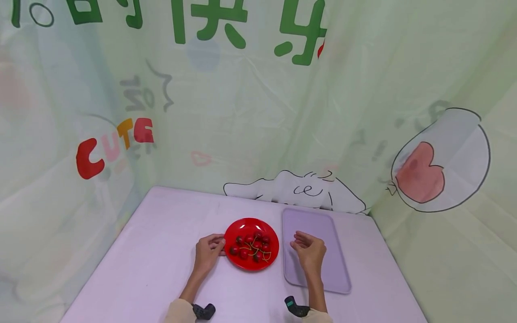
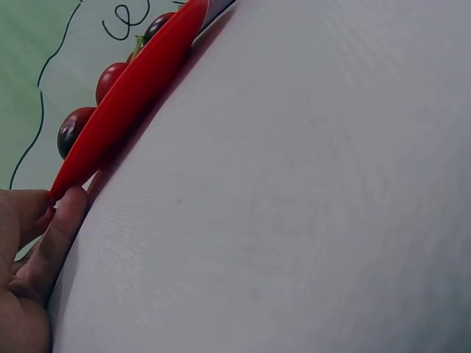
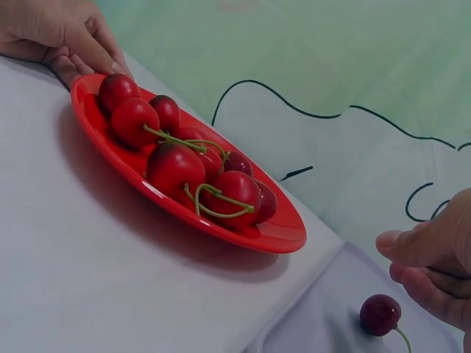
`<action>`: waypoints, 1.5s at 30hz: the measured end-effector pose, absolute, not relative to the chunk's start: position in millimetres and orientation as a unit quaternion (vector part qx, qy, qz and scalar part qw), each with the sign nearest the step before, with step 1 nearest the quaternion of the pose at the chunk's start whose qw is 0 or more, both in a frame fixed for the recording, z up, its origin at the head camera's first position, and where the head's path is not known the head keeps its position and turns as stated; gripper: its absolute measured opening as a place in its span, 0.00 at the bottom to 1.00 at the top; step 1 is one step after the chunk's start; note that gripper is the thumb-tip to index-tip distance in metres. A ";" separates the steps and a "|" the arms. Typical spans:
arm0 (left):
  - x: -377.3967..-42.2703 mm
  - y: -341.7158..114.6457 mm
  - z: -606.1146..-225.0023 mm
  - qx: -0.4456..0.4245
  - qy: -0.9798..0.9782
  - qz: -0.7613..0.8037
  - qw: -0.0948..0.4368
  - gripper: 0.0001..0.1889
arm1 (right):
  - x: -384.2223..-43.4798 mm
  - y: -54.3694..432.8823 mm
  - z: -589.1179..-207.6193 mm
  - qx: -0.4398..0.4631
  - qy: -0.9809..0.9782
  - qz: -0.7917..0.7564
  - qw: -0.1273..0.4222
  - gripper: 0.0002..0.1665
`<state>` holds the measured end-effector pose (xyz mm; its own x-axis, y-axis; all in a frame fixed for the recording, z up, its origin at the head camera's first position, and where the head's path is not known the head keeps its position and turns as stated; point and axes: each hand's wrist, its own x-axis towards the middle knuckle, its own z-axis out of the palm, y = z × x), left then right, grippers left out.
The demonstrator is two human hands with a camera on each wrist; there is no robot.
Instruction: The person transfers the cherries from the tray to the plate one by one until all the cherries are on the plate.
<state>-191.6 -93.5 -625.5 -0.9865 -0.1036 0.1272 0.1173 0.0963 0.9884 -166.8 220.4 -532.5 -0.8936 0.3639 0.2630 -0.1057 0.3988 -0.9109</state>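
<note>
A round red plate (image 1: 238, 229) with several dark red cherries (image 1: 257, 244) on it, some with green stems, lies in the middle of the table. My left hand (image 1: 208, 253) pinches the plate's left rim, and the left wrist view shows thumb and finger at the edge of the plate (image 2: 132, 110). Over the pale purple tray (image 1: 335, 269), right of the plate, hovers my right hand (image 1: 312, 255), thumb and fingers slightly apart with nothing between them. Just below those fingers, a single stemmed cherry (image 3: 380, 315) appears against the tray in the right wrist view.
A white cloth covers the table (image 1: 161, 233). Printed curtains (image 1: 242, 112) stand along its back and both sides. The tray's left edge runs close to the plate's right rim.
</note>
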 end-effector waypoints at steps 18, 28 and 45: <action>-190.6 -92.7 -626.1 -0.003 -0.734 -0.674 0.081 0.13 | -166.4 244.3 -554.6 -0.112 -0.795 0.550 0.229 0.23; -190.2 -92.6 -624.8 -0.002 -0.738 -0.670 0.081 0.13 | -166.2 252.9 -561.4 -0.123 -0.802 0.533 0.239 0.24; -188.1 -92.1 -620.5 -0.002 -0.738 -0.670 0.075 0.14 | -165.1 271.1 -583.6 -0.158 -0.823 0.473 0.271 0.22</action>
